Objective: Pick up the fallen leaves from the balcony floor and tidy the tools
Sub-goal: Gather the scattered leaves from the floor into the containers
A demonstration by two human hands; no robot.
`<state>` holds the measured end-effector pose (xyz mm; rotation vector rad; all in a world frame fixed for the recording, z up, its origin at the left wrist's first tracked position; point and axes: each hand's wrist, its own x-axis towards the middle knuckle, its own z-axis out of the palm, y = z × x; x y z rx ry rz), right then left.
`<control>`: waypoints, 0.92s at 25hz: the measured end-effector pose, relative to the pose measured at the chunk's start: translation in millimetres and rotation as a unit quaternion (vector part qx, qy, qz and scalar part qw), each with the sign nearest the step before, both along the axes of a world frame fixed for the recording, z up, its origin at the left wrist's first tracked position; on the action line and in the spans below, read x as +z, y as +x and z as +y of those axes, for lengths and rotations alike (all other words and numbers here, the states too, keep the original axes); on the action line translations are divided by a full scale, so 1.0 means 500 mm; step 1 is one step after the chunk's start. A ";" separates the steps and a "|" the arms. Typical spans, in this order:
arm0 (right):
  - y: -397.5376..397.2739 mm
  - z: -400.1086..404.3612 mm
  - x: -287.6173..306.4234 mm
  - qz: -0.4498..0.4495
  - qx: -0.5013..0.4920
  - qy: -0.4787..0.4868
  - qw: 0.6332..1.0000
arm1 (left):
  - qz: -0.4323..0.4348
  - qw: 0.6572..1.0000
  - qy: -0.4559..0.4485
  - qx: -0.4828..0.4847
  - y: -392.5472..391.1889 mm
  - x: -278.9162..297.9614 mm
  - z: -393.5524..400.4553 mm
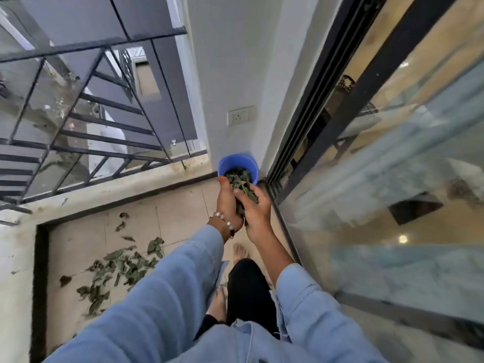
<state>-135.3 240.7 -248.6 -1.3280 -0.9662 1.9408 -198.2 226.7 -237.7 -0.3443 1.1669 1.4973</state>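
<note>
So you're holding both hands together out over the blue bucket (237,166), which is sitting in the far corner of the balcony floor (78,247), up around 12 o'clock from your feet, right where the white wall is meeting the sliding glass door track. Your left hand (226,203) and right hand (255,209) are cupping a bunch of green leaves (246,189) between them, each grip curling around the clump and pressing it from its own side, fingertips hovering right at the bucket's rim. There are already leaves sitting inside the bucket too.

A beaded bracelet (225,221) is hanging on your left wrist, and both denim sleeves are stretching forward.

The rest of the fallen leaves (117,268) are lying scattered on the tiles at about 9 o'clock from your legs, near the low concrete ledge under the black railing (86,142). A wall socket (240,115) is sitting on the wall above the bucket.
</note>
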 end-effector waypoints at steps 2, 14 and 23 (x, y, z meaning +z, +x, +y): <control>-0.044 0.087 -0.046 -0.002 -0.016 -0.030 0.999 | -0.016 1.000 0.002 0.001 -0.051 -0.034 0.077; -0.286 0.538 -0.476 -0.074 0.025 -0.166 0.983 | -0.015 0.990 -0.139 0.009 -0.310 -0.456 0.457; -0.313 0.608 -0.806 -0.239 -0.018 -0.199 0.950 | -0.013 0.974 -0.228 0.004 -0.441 -0.777 0.474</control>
